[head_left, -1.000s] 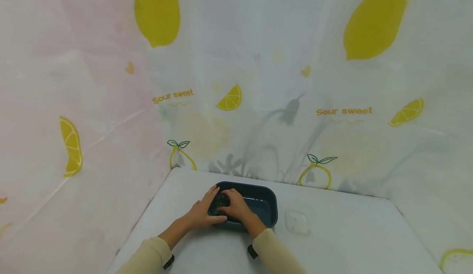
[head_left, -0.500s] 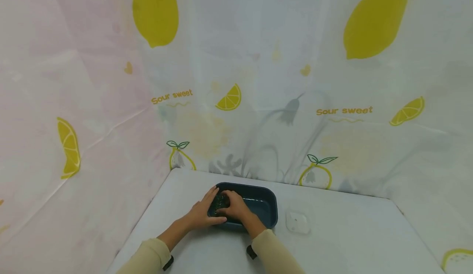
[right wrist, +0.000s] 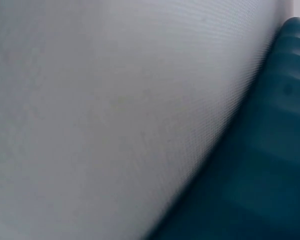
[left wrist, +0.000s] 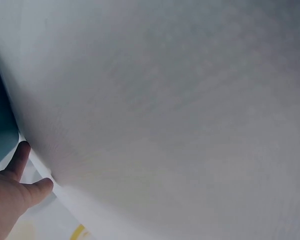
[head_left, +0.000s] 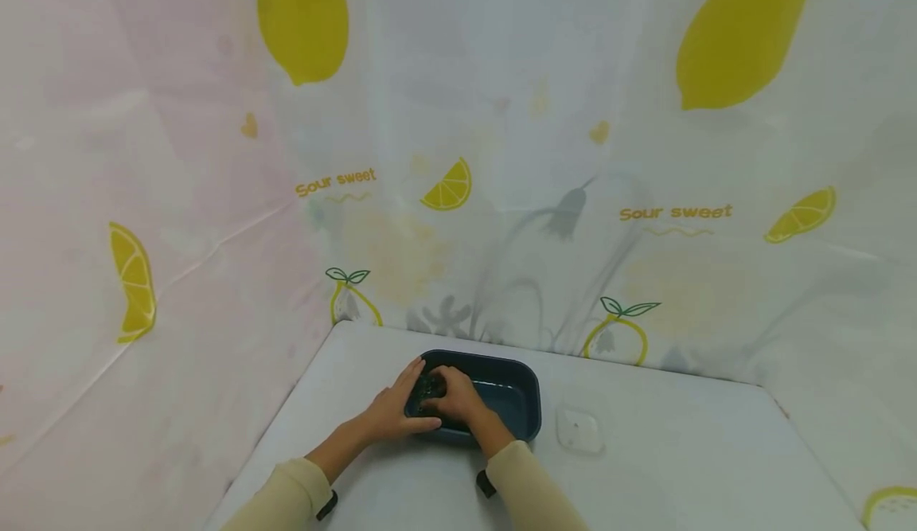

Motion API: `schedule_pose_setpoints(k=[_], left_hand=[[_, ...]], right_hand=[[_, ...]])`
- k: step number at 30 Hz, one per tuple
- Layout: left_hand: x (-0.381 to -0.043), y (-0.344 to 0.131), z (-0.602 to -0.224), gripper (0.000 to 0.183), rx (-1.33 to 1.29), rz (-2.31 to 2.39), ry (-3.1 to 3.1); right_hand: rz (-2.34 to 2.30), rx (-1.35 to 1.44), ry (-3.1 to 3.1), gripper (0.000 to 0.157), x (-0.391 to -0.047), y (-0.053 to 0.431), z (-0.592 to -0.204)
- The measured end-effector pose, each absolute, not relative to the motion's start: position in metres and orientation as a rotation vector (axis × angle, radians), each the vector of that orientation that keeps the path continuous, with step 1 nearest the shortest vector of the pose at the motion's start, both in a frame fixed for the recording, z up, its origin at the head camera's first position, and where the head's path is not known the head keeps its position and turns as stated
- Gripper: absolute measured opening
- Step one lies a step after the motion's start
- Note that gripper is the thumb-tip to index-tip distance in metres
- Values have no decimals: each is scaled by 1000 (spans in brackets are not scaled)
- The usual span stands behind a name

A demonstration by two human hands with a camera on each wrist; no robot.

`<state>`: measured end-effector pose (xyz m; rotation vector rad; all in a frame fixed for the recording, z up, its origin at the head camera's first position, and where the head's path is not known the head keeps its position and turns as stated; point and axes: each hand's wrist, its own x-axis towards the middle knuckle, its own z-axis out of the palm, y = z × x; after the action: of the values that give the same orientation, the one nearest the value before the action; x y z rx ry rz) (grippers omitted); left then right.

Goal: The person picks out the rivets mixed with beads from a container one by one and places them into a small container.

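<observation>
Gripping looks to be the right hand's (head_left: 462, 400) job: fingers curled over, thumb beneath, a small gap between them with a dark green speckled lump (head_left: 428, 389) in it. Lump sits inside a deep blue rectangular dish (head_left: 505, 372), at the end nearest the left hand (head_left: 394, 413). Much of it hidden by fingers; cannot tell what it is made of.

Handling, by judgement: lump probably light, easily managed one-handed. Surface shows a few glints, so possibly slick; firm or yielding, cannot tell. Best hold likely across its sides, thumb against fingers, as the right hand has it. Dish looks stiff, smooth-walled, likely apt to slide if pushed; rim offers the surest hold.

Left hand: fingers long and spread, thumb well apart from them, lying about the dish's left end, thumb along the near rim. Seems to steady the dish rather than clasp it. Whether its fingertips also touch the lump, cannot tell. Left wrist view shows two straight digits beside the dish; right wrist view catches only dish wall and white tabletop (right wrist: 90, 125), no fingers.

Right of the right hand, outside the dish: a translucent squarish piece (head_left: 579, 431), flat on the tabletop, neither hand on it.
</observation>
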<state>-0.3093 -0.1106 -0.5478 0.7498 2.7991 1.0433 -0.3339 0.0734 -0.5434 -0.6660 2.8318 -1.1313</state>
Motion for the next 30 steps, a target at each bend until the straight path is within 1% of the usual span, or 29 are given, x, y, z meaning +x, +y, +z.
schedule_pose_setpoints(k=[8, 15, 24, 30], left_hand=[[-311, -110, -549, 108, 770, 1043, 2797], [-307, -109, -551, 105, 777, 1059, 2779], [-308, -110, -554, 106, 751, 1075, 2768], [-310, -112, -553, 105, 756, 1086, 2785]], right_hand=[[-1188, -618, 2807, 50, -337, 73, -547], [-1155, -607, 2884, 42, -337, 72, -551], [-1183, -511, 2879, 36, -339, 68, -553], [-1157, -547, 2908, 29, -341, 66, -552]])
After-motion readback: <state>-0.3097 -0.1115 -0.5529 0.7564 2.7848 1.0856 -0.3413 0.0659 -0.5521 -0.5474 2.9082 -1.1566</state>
